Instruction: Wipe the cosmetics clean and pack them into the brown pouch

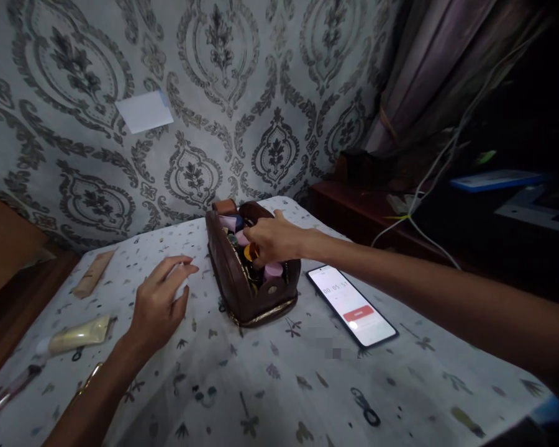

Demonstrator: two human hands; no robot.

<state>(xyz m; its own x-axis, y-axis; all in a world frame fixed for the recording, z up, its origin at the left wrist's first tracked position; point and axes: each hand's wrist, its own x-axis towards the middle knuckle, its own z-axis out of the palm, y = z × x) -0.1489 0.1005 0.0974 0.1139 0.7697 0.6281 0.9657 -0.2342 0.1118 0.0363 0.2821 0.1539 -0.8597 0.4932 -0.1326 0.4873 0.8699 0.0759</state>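
Observation:
A dark brown zip-up cosmetic bag stands unzipped on the patterned cloth, packed with small items. My right hand reaches into its mouth from the right, fingers bent downward. Beside those fingers shows a yellow-orange round item; the fingertips are partly hidden, so I cannot tell whether they grip anything. A pink-lidded item sits near the bag's front end. Left of the bag, my left hand hovers over the cloth, fingers curved and thumb apart. The pale patch between them looks like cloth.
A phone showing a running timer lies right of the bag. At left lie a beige tube, a pale yellow tube and a slim pinkish tube. The patterned wall stands behind; white cables hang at right.

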